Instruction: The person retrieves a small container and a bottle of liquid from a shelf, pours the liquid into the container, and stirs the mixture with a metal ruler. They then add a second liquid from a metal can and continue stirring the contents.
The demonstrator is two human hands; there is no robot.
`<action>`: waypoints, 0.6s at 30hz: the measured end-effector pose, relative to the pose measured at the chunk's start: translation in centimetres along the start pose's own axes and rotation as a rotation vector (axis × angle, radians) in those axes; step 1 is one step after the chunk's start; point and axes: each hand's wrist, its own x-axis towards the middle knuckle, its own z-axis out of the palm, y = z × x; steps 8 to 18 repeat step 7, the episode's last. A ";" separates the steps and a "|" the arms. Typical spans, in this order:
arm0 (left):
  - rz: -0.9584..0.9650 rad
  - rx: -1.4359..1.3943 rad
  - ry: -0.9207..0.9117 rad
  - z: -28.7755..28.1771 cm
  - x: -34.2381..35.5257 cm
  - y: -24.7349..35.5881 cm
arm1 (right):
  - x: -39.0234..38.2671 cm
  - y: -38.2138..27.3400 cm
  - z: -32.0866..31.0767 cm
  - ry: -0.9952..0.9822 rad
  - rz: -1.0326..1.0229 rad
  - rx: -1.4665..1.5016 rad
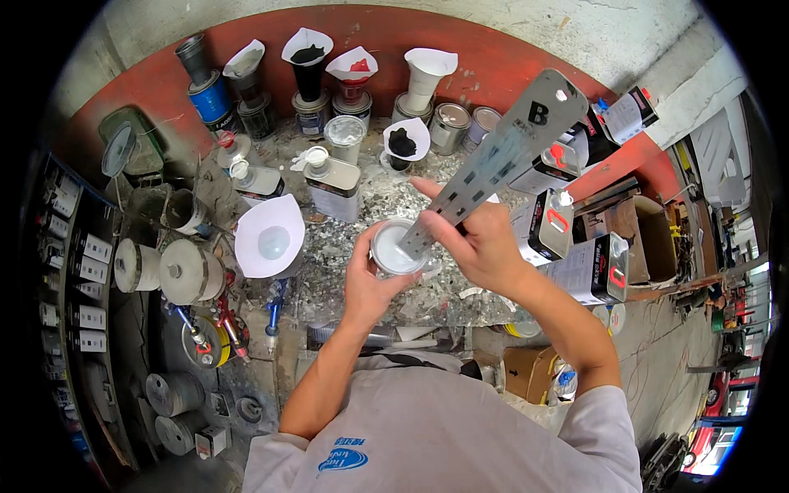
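Low over the middle of the bench, my left hand (367,286) is wrapped round a small clear cup (382,248) of white paint. My right hand (490,246) grips a flat metal mixing stick (511,135) with dark rectangular marks; its thumb lies on the face and the index finger points out. The stick slants, its lower end dipping into the cup and its broad upper end rising to the right. Behind the cup stands a small pot with a paper strainer (406,141) holding black paint.
Cans topped with paper strainers (308,57) line the red back wall. Rectangular solvent tins (333,187) stand left of my hands, and more tins (546,226) stand right. A white paper strainer (269,238) sits above spray guns (275,312) at the bench's left edge. Splattered paint covers the bench (329,283).
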 end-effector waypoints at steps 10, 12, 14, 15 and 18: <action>0.004 -0.011 0.032 -1.7 -0.9 1.4 | 3.6 -2.9 0.3 0.043 -0.202 0.070; 0.004 -0.011 0.032 -1.7 -0.9 1.4 | 3.6 -2.9 0.3 0.043 -0.202 0.070; 0.004 -0.011 0.032 -1.7 -0.9 1.4 | 3.6 -2.9 0.3 0.043 -0.202 0.070; 0.004 -0.011 0.032 -1.7 -0.9 1.4 | 3.6 -2.9 0.3 0.043 -0.202 0.070; 0.004 -0.011 0.032 -1.7 -0.9 1.4 | 3.6 -2.9 0.3 0.043 -0.202 0.070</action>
